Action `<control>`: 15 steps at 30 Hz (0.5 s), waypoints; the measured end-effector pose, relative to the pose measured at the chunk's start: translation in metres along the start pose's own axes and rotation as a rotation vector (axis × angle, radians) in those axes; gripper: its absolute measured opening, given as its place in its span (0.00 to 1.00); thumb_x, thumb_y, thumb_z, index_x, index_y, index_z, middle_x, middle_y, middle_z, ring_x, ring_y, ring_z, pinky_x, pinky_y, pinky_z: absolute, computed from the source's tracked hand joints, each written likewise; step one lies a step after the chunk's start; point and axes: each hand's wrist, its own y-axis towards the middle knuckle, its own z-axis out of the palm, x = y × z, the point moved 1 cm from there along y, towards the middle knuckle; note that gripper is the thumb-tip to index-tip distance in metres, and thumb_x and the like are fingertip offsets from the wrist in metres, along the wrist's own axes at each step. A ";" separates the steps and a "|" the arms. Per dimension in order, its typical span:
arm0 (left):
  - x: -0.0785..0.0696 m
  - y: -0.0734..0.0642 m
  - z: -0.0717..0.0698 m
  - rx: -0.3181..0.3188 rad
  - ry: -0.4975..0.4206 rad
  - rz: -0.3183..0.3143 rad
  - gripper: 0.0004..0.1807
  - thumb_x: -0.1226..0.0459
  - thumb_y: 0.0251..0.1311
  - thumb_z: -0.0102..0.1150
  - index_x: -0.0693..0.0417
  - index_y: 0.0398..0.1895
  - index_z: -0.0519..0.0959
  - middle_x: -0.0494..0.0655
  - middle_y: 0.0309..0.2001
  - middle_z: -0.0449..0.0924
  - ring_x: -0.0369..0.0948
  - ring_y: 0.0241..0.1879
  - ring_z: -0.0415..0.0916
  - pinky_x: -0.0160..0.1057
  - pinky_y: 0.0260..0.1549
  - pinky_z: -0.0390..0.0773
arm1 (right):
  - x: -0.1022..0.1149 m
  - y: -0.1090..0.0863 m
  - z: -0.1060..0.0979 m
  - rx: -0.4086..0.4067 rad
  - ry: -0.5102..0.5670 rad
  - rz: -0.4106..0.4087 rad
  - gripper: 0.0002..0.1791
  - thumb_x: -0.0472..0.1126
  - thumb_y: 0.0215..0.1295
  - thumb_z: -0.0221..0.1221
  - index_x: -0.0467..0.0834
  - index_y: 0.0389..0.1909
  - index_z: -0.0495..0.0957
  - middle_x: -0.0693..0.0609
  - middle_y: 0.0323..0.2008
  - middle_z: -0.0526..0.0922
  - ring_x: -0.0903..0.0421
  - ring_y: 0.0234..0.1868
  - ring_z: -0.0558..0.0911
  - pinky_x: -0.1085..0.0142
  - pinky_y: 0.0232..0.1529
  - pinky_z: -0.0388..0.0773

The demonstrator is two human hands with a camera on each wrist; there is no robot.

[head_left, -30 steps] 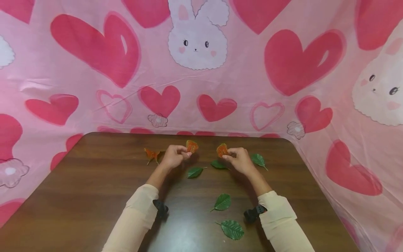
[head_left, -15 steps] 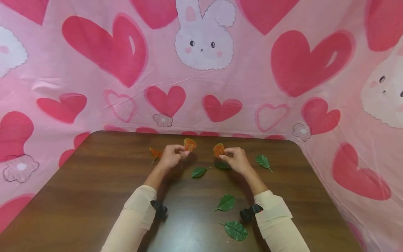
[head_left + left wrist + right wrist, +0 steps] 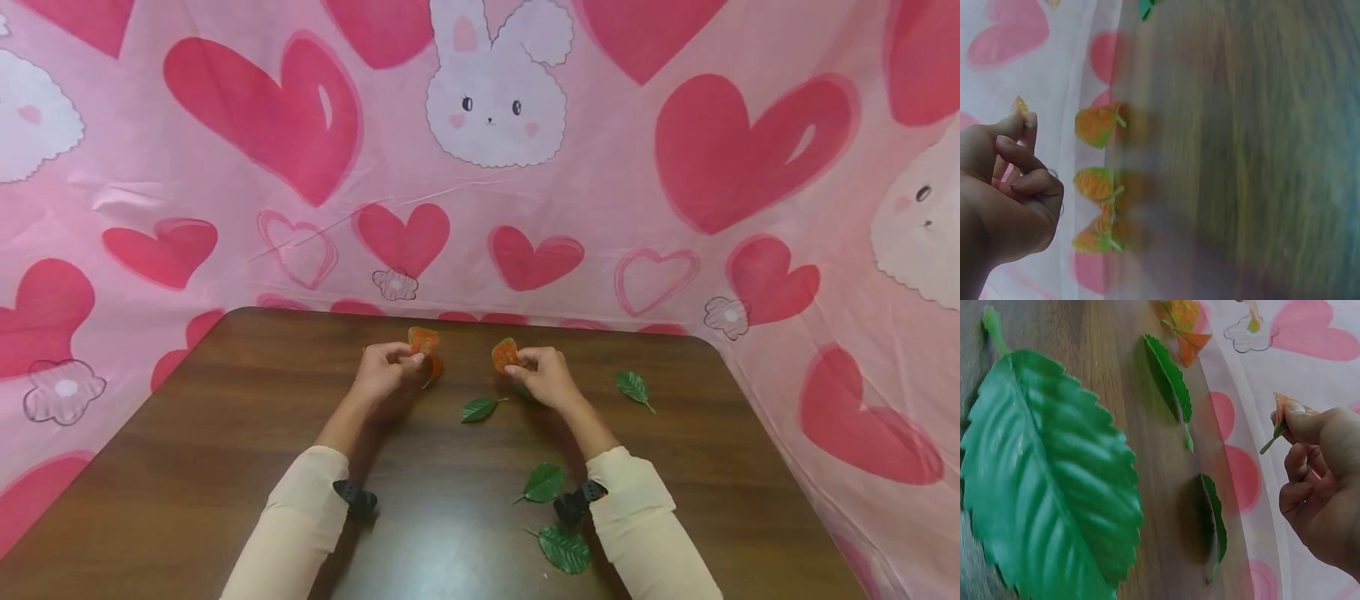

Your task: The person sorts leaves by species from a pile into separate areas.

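Observation:
My left hand (image 3: pixel 381 371) pinches an orange leaf with a yellow-green edge (image 3: pixel 423 340) between thumb and fingers, above the far part of the table. Just right of it, low on the table, shows another orange leaf (image 3: pixel 435 369). The left wrist view has the held leaf (image 3: pixel 1022 109) nearly edge-on, with three orange leaves on the table beside the hand, one of them an upper leaf (image 3: pixel 1094 127). My right hand (image 3: pixel 551 377) pinches a similar orange leaf (image 3: pixel 505 355) by its blade; its green stem points down in the right wrist view.
Several green serrated leaves lie on the brown wooden table (image 3: pixel 225 467): a small leaf (image 3: pixel 480 409) between the hands, a right leaf (image 3: pixel 632 386), and two near leaves, the closest leaf (image 3: pixel 564 550) by the right wrist. Another is mostly hidden behind the right hand. A pink heart-print cloth (image 3: pixel 465 200) hangs behind.
My left hand has moved left with its orange leaf, uncovering an orange leaf on the table. My right hand has shifted slightly left, still holding its leaf. The head view has turned slightly left.

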 end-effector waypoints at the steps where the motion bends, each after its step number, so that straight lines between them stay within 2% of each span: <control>1: 0.000 0.000 -0.004 -0.012 0.017 0.013 0.11 0.67 0.66 0.64 0.69 0.43 0.82 0.47 0.30 0.83 0.41 0.29 0.74 0.36 0.29 0.77 | 0.001 0.001 0.002 0.001 0.000 0.003 0.08 0.34 0.62 0.69 0.33 0.39 0.87 0.40 0.32 0.88 0.61 0.27 0.74 0.71 0.30 0.71; 5: 0.003 0.000 -0.019 -0.048 0.056 0.049 0.13 0.67 0.67 0.63 0.72 0.45 0.82 0.52 0.32 0.87 0.37 0.30 0.80 0.33 0.29 0.78 | 0.002 0.003 0.008 0.001 0.003 0.012 0.08 0.34 0.62 0.68 0.33 0.39 0.87 0.40 0.35 0.89 0.61 0.29 0.75 0.71 0.32 0.72; 7: 0.004 -0.001 -0.026 -0.068 0.080 0.060 0.14 0.67 0.67 0.63 0.73 0.45 0.81 0.51 0.31 0.88 0.35 0.32 0.81 0.31 0.30 0.76 | 0.003 0.004 0.011 0.004 0.008 0.013 0.08 0.34 0.63 0.68 0.33 0.39 0.87 0.40 0.36 0.90 0.61 0.30 0.76 0.71 0.34 0.73; 9: 0.005 -0.002 -0.033 -0.084 0.107 0.060 0.14 0.66 0.67 0.63 0.73 0.45 0.81 0.46 0.28 0.85 0.33 0.31 0.77 0.29 0.29 0.74 | 0.004 0.005 0.013 0.008 0.018 0.017 0.08 0.34 0.63 0.67 0.33 0.40 0.87 0.40 0.37 0.90 0.60 0.31 0.77 0.70 0.35 0.74; 12: 0.008 -0.004 -0.043 -0.092 0.103 0.046 0.15 0.66 0.68 0.62 0.74 0.48 0.80 0.37 0.23 0.79 0.33 0.25 0.71 0.30 0.25 0.71 | 0.005 0.006 0.017 0.015 0.018 0.021 0.07 0.34 0.64 0.67 0.33 0.39 0.87 0.40 0.37 0.90 0.60 0.32 0.79 0.70 0.36 0.75; 15: 0.011 -0.005 -0.055 -0.105 0.088 0.019 0.17 0.66 0.69 0.61 0.74 0.51 0.80 0.36 0.23 0.78 0.32 0.21 0.70 0.31 0.23 0.73 | 0.007 0.008 0.022 0.026 0.011 0.022 0.07 0.34 0.64 0.67 0.34 0.39 0.87 0.41 0.36 0.90 0.60 0.32 0.79 0.70 0.36 0.76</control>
